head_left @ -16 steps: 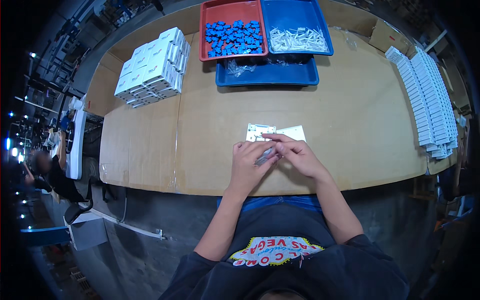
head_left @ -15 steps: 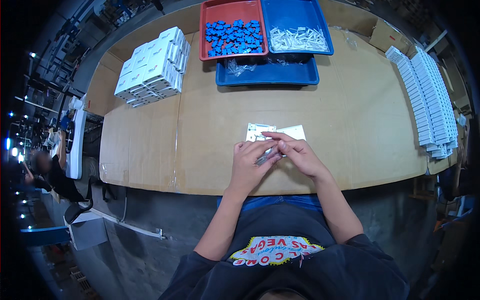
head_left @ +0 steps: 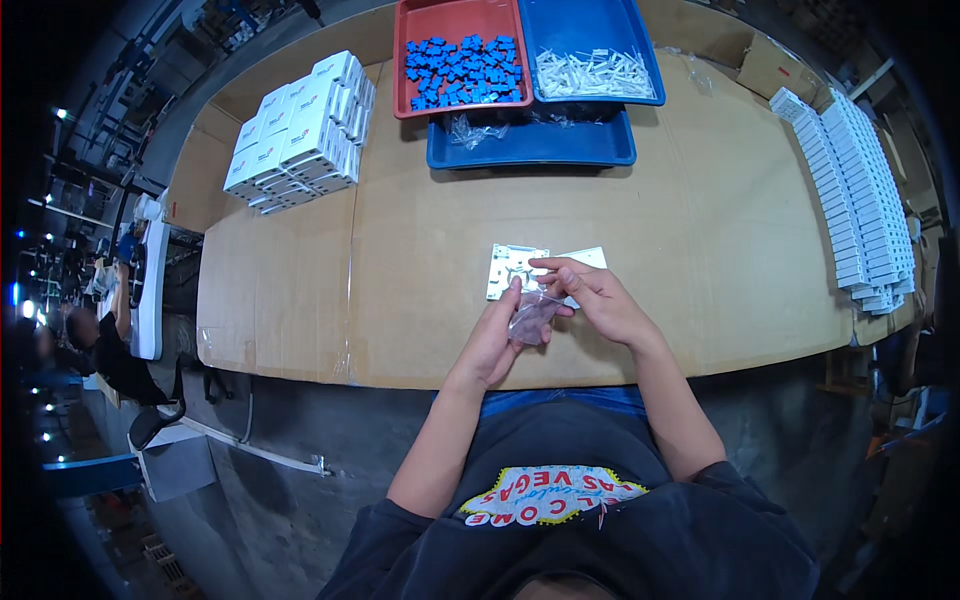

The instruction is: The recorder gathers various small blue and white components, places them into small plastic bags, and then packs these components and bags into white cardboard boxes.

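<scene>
Cardboard-covered bench (head_left: pixel 420 290), frame centre: left hand (head_left: pixel 497 338) and right hand (head_left: pixel 596 300) pinch a small clear plastic bag (head_left: pixel 530 317) between fingertips just below a white plate (head_left: pixel 512 268); thin grip, bag may slip.

At twelve o'clock we see a red tray (head_left: pixel 405 60) filled with small blue parts (head_left: pixel 462 70), and just beside it, to the right, a blue tray (head_left: pixel 652 70) holding white parts (head_left: pixel 592 72). A second blue tray (head_left: pixel 530 150) lies partly under these two, with clear plastic bags (head_left: pixel 470 128) inside. At ten o'clock stands a pile of white boxes (head_left: pixel 300 135) (stacked in several layers). At three o'clock a long row of white flat boxes (head_left: pixel 850 195) runs along the table edge. All of this rests on the cardboard-covered table (head_left: pixel 420 260).
</scene>
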The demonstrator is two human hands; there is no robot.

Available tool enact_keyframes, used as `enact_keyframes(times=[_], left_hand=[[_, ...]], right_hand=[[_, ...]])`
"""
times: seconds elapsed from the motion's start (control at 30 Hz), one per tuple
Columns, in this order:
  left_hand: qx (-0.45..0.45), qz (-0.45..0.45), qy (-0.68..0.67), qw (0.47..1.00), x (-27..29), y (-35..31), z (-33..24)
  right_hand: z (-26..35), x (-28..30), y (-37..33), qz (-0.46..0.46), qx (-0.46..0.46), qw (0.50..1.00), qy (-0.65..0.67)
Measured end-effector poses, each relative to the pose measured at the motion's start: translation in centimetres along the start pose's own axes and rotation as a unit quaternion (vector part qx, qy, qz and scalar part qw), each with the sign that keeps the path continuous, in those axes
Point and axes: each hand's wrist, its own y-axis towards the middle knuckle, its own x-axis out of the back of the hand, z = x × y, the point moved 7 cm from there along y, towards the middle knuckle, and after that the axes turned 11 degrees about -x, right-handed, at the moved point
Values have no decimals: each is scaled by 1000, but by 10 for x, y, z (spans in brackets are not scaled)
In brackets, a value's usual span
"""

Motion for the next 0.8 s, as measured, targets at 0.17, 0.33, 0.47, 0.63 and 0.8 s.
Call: enact_keyframes(times=[0.17, 0.33, 0.47, 0.63, 0.8], left_hand=[[50, 14, -40, 998, -6, 2, 10], [57, 28, -52, 997, -2, 3, 21], [56, 28, -90, 994, -6, 5, 23], [68, 47, -93, 992, 8, 2, 43], [80, 56, -110, 989, 0, -1, 40]], right_hand=[[-2, 5, 1, 2, 10, 1000, -30], [4, 4, 1, 9, -22, 999, -29], [4, 4, -1, 33, -33, 997, -53], [-1, -2, 0, 143, -17, 977, -156], [17, 3, 1, 167, 27, 966, -194]])
